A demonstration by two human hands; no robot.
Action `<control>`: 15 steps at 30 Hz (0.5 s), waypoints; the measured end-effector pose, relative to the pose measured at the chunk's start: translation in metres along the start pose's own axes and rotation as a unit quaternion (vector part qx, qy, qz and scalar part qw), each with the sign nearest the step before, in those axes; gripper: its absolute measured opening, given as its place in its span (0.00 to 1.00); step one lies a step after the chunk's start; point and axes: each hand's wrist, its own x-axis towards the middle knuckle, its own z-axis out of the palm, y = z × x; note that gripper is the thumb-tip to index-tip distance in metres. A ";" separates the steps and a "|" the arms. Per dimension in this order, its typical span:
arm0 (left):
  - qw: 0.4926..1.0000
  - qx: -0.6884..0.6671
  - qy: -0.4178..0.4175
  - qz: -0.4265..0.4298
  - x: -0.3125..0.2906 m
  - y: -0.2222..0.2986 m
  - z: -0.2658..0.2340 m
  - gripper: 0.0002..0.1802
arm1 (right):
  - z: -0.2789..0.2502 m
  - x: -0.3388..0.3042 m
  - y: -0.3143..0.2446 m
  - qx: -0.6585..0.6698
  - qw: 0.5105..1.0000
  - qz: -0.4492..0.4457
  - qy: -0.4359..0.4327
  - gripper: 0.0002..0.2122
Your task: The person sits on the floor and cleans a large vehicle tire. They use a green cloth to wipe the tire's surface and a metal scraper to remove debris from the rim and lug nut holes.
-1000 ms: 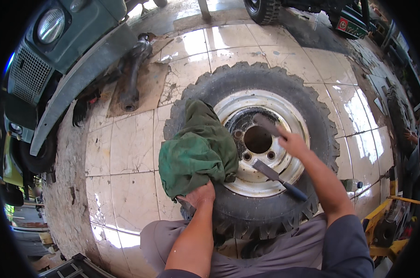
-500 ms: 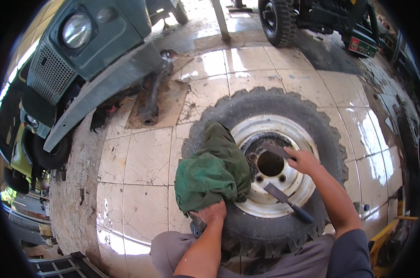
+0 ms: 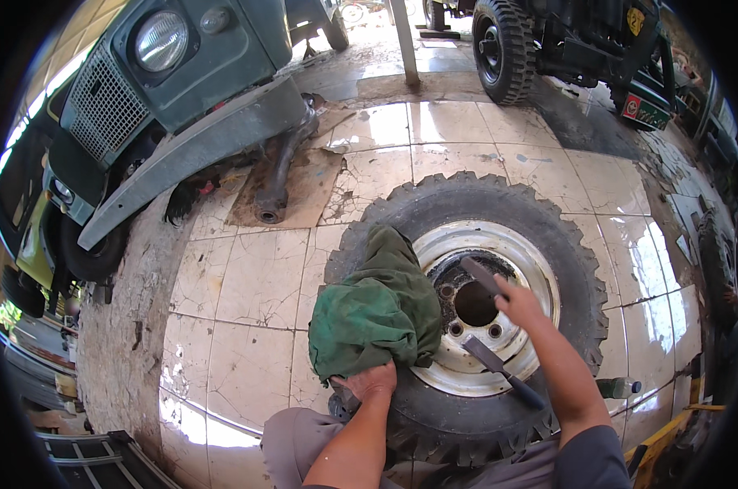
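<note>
A knobbly off-road tyre (image 3: 560, 236) lies flat in front of me around a worn white wheel rim (image 3: 459, 234) with a dark, dirty centre. My right hand (image 3: 520, 305) is closed on a flat, dark brown tool (image 3: 481, 275), held over the hub hole's upper edge. Below the hole, a putty knife (image 3: 503, 371) with a dark handle rests across the rim and tyre. A crumpled green cloth (image 3: 377, 306) drapes over the tyre's left side. At the cloth's lower edge is my left hand (image 3: 369, 381), its fingers mostly hidden.
A grey-green vehicle with a metal bumper (image 3: 214, 143) stands at upper left. Beneath it, a rusty axle part (image 3: 278, 175) lies on the cracked floor tiles (image 3: 255, 273). Another wheeled vehicle (image 3: 503, 50) is at the far right. A bottle (image 3: 619, 387) lies right of the tyre, near a yellow frame (image 3: 662, 440).
The view has tilted up a little, so the scene sits lower. My right hand has shifted slightly left toward the hub hole with the flat tool. My left hand and the cloth stay nearly still.
</note>
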 end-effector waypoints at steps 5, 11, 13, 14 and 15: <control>1.000 0.011 0.014 -0.012 0.000 -0.010 -0.008 0.40 | -0.022 -0.032 -0.013 -0.074 0.978 -0.047 -0.190 0.26; 0.999 -0.004 0.040 0.000 0.004 -0.011 0.006 0.43 | 0.024 -0.023 -0.049 -0.007 0.995 -0.062 -0.076 0.25; 1.000 -0.012 0.028 0.000 0.005 -0.011 0.005 0.43 | 0.036 -0.016 -0.053 -0.020 0.997 -0.034 -0.065 0.25; 1.000 -0.015 0.022 0.001 0.004 -0.010 0.002 0.43 | 0.036 -0.012 -0.050 -0.024 0.998 -0.007 -0.053 0.25; 1.000 -0.019 0.015 0.002 0.004 -0.009 0.002 0.43 | 0.032 -0.006 -0.042 -0.028 0.999 0.020 -0.041 0.26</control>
